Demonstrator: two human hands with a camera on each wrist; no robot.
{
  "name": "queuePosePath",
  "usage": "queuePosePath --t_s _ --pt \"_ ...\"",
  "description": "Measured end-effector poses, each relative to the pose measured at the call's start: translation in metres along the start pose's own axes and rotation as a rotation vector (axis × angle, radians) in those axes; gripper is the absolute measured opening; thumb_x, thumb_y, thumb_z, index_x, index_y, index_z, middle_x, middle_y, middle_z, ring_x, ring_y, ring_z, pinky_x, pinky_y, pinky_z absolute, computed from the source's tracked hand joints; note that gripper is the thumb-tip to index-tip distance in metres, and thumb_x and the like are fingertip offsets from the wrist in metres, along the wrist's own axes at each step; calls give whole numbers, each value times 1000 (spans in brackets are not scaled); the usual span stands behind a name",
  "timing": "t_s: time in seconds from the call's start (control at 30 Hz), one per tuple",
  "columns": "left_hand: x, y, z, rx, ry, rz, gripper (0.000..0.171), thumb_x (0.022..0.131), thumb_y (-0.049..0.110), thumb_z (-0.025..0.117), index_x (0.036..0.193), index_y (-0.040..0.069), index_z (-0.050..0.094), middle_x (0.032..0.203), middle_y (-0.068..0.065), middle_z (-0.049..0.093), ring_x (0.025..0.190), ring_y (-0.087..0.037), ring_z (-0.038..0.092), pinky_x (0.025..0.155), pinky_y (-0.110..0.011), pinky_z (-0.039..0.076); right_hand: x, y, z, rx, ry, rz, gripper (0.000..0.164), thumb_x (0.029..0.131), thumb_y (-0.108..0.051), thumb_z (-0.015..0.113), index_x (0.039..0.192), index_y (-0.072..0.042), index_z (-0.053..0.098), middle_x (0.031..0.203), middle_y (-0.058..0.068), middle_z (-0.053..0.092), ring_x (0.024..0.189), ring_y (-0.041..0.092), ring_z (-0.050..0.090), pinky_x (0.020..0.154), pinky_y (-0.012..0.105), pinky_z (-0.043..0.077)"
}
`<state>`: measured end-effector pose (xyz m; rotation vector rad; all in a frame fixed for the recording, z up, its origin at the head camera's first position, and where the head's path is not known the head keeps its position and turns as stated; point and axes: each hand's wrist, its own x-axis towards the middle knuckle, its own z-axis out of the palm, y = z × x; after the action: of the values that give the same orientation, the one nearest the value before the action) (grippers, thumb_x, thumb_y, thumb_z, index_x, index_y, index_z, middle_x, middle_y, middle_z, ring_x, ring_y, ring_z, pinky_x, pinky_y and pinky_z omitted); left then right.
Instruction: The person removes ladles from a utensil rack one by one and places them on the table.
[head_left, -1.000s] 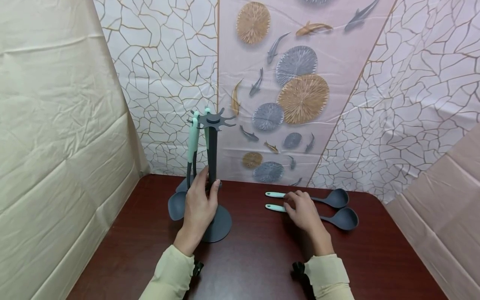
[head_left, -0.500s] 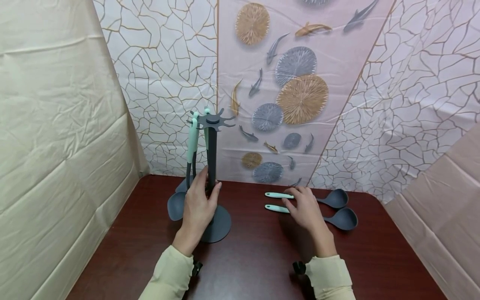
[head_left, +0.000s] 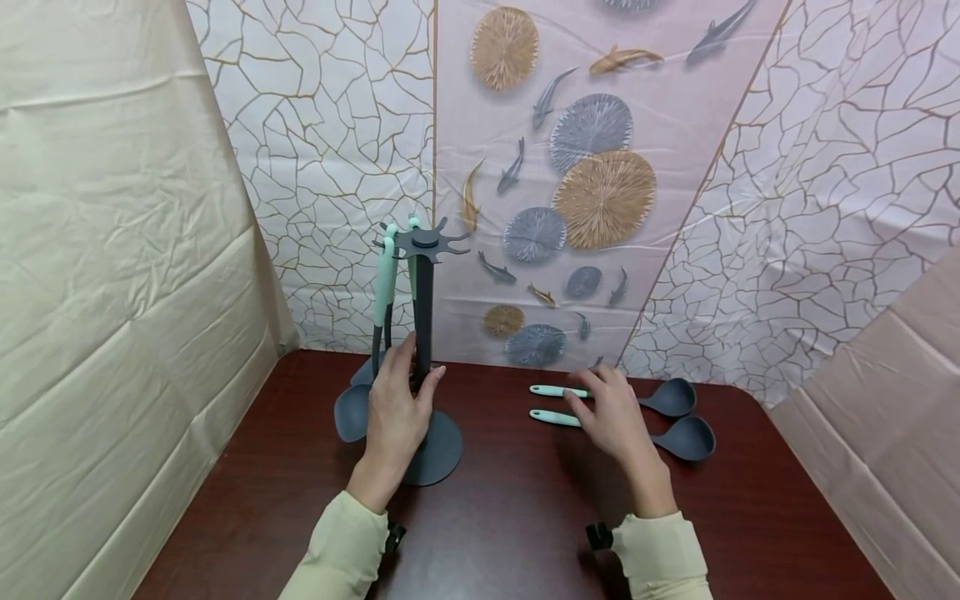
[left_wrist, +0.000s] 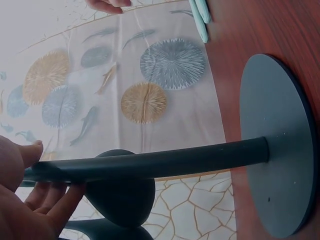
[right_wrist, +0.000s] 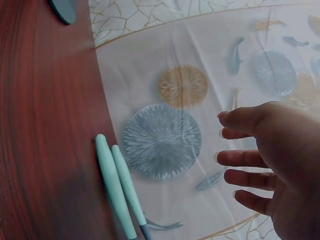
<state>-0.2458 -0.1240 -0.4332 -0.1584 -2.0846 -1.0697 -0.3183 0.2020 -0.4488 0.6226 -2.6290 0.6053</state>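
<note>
My left hand (head_left: 395, 412) grips the dark pole of a utensil stand (head_left: 424, 317), thumb on one side and fingers on the other in the left wrist view. Mint-handled utensils (head_left: 386, 283) with dark heads hang from the left side of its hooked top. The round base (left_wrist: 275, 145) sits on the table. To the right lie two dark ladles with mint handles, a far ladle (head_left: 673, 397) and a near ladle (head_left: 689, 438), roughly parallel. Over their middles is my right hand (head_left: 613, 421), holding nothing. The right wrist view shows its fingers apart, away from the handles (right_wrist: 112, 185).
The dark red wooden table (head_left: 495, 517) ends against a patterned cloth backdrop (head_left: 536, 167). Cream cloth walls (head_left: 135, 292) stand along both sides. Several hooks (head_left: 450, 243) on the stand's right side carry nothing.
My right hand has shifted slightly right, showing more of the mint handles; the ladles stay in place. My left hand keeps its hold on the stand.
</note>
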Motion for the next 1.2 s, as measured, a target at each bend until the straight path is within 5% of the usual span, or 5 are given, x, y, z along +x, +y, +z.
queuePosePath --t_s 0.67,1.2 --pt "0 -4 1 -48 79 31 62 95 13 82 151 7 57 107 -16 60 89 -29 69 67 -41 61 2 -13 -14 12 101 -76 38 102 -23 75 135 -8 69 121 16 66 115 38 58 94 60 49" --pt "2 -5 -2 -160 133 26 54 95 9 80 145 6 60 106 -15 63 93 -28 73 73 -39 64 2 -17 -15 35 88 -67 39 102 -23 74 138 -9 67 123 15 65 118 38 56 96 61 48"
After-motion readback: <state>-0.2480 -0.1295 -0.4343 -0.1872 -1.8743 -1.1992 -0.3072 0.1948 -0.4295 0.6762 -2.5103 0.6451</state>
